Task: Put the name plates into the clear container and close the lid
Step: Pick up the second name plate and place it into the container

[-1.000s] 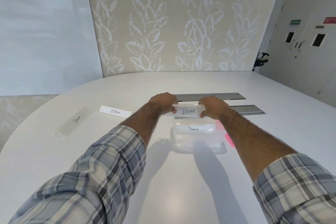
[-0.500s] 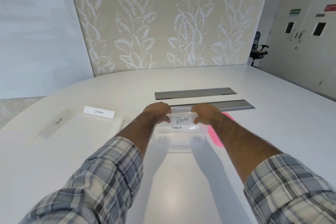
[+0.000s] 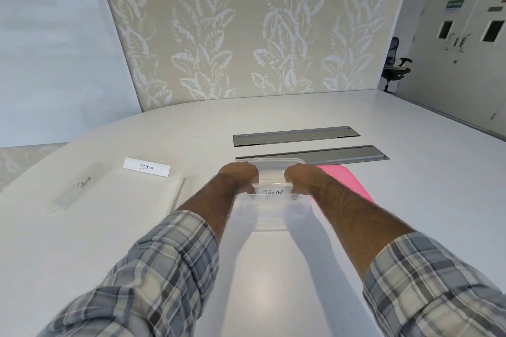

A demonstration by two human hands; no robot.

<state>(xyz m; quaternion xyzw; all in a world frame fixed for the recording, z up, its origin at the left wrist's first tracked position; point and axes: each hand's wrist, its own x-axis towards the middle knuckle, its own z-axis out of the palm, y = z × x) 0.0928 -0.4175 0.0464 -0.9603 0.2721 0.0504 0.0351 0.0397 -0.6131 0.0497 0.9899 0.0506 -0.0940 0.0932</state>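
A clear plastic container point(image 3: 273, 216) stands on the white table in front of me. My left hand point(image 3: 240, 176) and my right hand point(image 3: 300, 176) reach down into it, each pinching one end of the BEAR name plate point(image 3: 273, 192), which sits low inside the container. Its lower half is hidden behind the near rim. The pink lid point(image 3: 347, 183) lies flat just right of the container. An OSTRICH name plate point(image 3: 146, 167) stands to the left, and a PANDA name plate point(image 3: 79, 189) lies further left.
Two grey metal cable hatches point(image 3: 295, 135) are set into the table point(image 3: 273, 282) beyond the container. A thin clear sheet point(image 3: 153, 197) lies under the left plates. An office chair point(image 3: 394, 70) and double doors are at the far right.
Both hands have lowered the BEAR plate from above the container down into it. The PENGUIN plate seen inside earlier is now hidden. The camera view shifted slightly.
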